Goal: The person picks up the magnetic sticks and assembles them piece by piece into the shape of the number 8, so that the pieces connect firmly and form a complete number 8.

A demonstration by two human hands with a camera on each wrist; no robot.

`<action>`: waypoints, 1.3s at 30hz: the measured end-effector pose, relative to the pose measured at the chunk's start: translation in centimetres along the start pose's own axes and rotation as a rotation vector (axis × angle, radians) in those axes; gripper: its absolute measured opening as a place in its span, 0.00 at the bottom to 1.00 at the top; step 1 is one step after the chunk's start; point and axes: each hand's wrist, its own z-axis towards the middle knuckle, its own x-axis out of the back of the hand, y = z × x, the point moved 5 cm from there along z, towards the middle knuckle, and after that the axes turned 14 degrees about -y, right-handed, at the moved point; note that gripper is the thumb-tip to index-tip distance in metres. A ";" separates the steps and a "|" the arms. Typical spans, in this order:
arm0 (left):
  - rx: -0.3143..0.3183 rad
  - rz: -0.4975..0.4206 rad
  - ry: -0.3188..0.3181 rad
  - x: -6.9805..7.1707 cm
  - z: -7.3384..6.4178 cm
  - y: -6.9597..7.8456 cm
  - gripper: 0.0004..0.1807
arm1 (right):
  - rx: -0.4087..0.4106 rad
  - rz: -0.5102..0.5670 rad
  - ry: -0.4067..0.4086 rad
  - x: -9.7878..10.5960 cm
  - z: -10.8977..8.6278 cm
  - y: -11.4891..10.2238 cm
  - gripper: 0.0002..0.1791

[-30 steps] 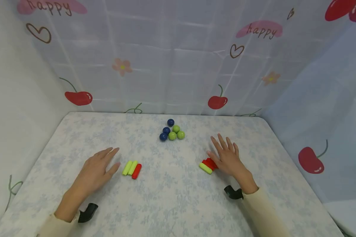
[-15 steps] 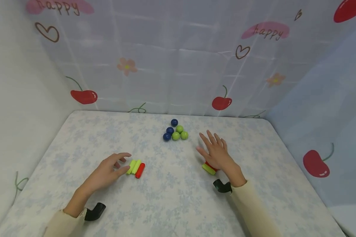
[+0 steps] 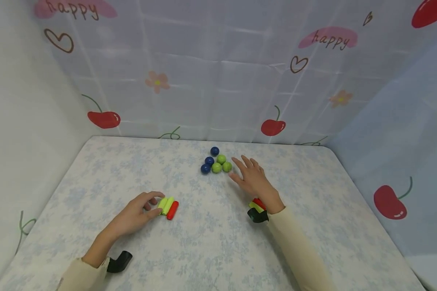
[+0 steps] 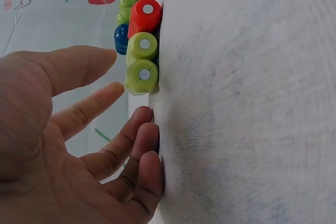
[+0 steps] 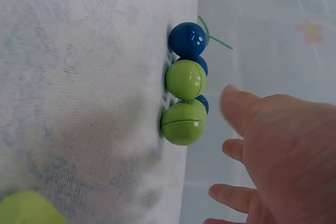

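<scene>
My left hand (image 3: 136, 214) is at the left group of short rods, thumb and forefinger spread on either side of the yellow-green rods (image 3: 165, 205). In the left wrist view its thumb and fingertips stand just apart from the nearest yellow-green rod (image 4: 140, 80), with the other fingertips low by the tabletop. A red rod (image 3: 172, 210) lies alongside. My right hand (image 3: 253, 180), fingers spread and slightly bent, hovers right of the green balls (image 3: 216, 167). The right wrist view shows its thumb near a green ball (image 5: 184, 124) with a seam. Nothing is held by either hand.
Several blue balls (image 3: 205, 169) sit left of the green ones, near the table's far edge. Under my right wrist lies another rod group, with a red rod (image 3: 259, 203) partly hidden. A patterned curtain (image 3: 218, 101) hangs behind the table (image 3: 204, 250).
My left hand has moved right to the yellow-green rods, its fingers bending around them. My right hand has moved left and forward, from the right rod group to beside the green balls.
</scene>
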 end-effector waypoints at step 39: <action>0.023 0.083 0.060 0.7 -0.5 -0.7 0.17 | 0.069 0.028 -0.005 -1.1 1.3 -2.2 0.18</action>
